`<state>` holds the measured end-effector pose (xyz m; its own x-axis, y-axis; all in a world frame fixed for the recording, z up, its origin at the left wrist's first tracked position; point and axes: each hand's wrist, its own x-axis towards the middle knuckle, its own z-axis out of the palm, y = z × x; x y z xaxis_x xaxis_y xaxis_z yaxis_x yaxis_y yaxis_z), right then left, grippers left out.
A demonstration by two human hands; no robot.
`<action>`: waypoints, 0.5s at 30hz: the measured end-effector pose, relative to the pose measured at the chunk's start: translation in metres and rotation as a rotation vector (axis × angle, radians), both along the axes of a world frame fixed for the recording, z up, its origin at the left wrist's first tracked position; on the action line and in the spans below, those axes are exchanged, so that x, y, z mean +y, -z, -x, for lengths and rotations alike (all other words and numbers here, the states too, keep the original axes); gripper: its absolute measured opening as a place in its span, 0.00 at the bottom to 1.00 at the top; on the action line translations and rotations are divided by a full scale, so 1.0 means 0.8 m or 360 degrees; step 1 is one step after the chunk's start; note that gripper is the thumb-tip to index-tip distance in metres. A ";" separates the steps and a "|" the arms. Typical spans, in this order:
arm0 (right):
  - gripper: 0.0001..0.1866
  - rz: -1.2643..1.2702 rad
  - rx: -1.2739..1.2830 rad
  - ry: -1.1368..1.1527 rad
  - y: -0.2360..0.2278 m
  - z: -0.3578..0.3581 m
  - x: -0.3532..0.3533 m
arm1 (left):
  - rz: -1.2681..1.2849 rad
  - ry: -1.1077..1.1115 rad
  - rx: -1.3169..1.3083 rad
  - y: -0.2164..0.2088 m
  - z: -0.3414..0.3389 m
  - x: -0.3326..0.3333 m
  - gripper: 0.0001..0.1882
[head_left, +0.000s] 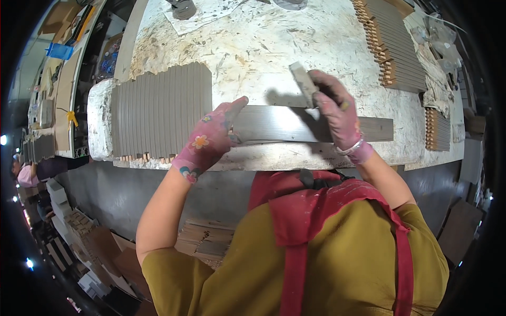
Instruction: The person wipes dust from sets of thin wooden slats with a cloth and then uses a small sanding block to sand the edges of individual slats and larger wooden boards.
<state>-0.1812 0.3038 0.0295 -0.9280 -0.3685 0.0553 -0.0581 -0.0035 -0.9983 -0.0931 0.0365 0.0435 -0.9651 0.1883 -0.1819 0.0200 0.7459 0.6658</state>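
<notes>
A long, flat grey-brown board (279,124) lies crosswise in front of me near the table's front edge, with a bright sheen on its face. My left hand (211,137), in a pink flowered glove, is closed around the board's left end, its index finger stretched along the top edge. Over the right part of the board, my right hand (340,113), gloved too, grips a small pale rectangular block (303,83) between thumb and fingers. The block is tilted up and casts a shadow on the board. Whether it touches the board I cannot tell.
A row of grey-brown boards (161,110) stands packed at the left against a white block (100,120). More boards with wooden pegs (392,45) are stacked at the far right, and a smaller stack (437,130) below. A dark-stained container (183,9) sits at the back of the stained table (253,52).
</notes>
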 end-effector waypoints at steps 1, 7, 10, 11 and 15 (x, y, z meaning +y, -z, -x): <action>0.24 -0.0065 0.0015 -0.0002 0.003 -0.004 -0.003 | -0.0005 0.0010 -0.0001 0.000 0.002 -0.005 0.30; 0.24 -0.0053 -0.0006 -0.0067 0.010 -0.009 -0.002 | -0.0242 -0.0142 -0.0474 -0.010 0.013 -0.006 0.27; 0.28 -0.0107 -0.0070 -0.0119 0.010 -0.010 -0.001 | 0.0081 -0.0027 -0.0176 -0.007 0.009 0.002 0.26; 0.26 -0.0118 -0.0034 -0.0087 0.006 -0.008 -0.002 | 0.0307 0.0064 -0.0034 -0.010 0.010 0.000 0.27; 0.25 -0.0109 0.0026 0.0017 0.008 -0.003 -0.002 | 0.0809 0.0301 0.0670 -0.019 0.013 0.047 0.29</action>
